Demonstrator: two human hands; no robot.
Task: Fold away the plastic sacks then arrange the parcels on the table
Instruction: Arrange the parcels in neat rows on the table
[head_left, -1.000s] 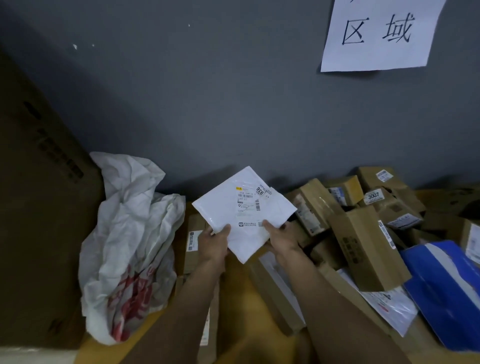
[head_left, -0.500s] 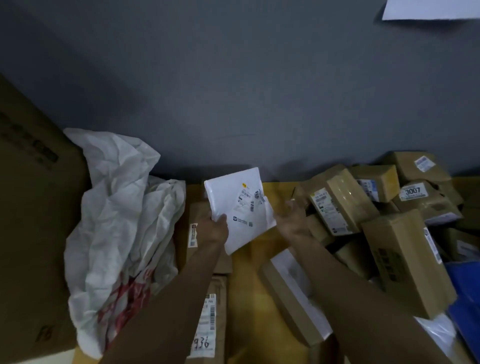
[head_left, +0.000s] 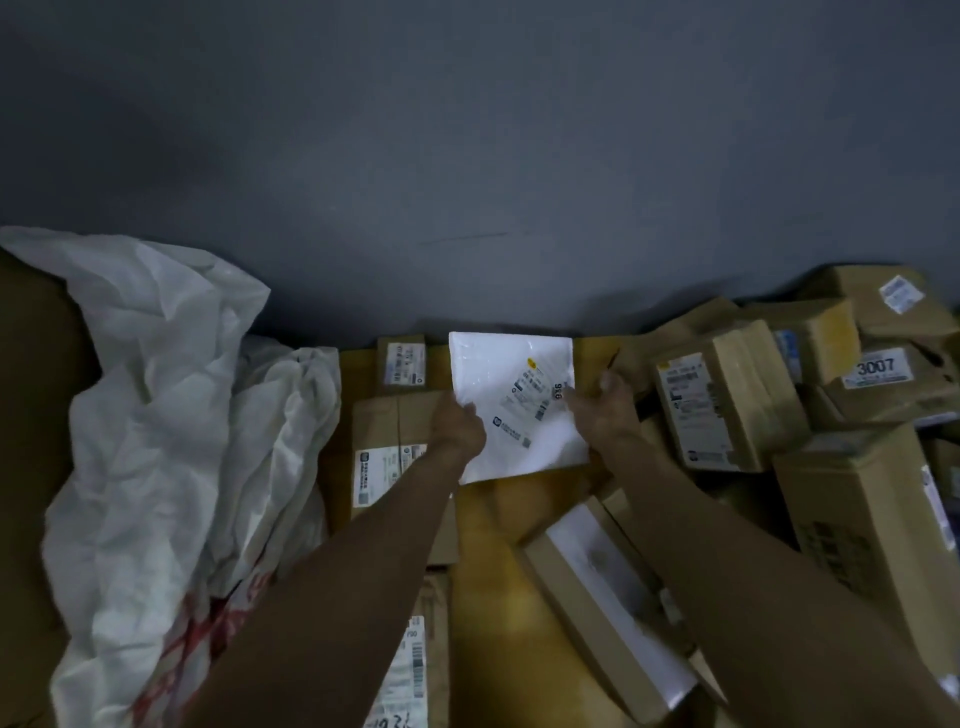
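My left grip (head_left: 460, 426) pinches the white mailer (head_left: 519, 415) by its left edge; right grip (head_left: 605, 410) has a thumb on the right edge, whether clasped I can't tell; mailer low over the counter (head_left: 483, 545) by the wall; light, floppy, slick, so hold both edges.

Left hand (head_left: 460, 423) and right hand (head_left: 605, 410) both bare, forearms (head_left: 363, 545) likewise (dim, slightly blurred)

Both bare forearms reach from the tabletop's near edge toward its far edge. The left hand (head_left: 460, 422) grips the left side of a flat white plastic mailer (head_left: 506, 364). The right hand (head_left: 605, 410) touches its right side with extended fingertips, thumb raised.
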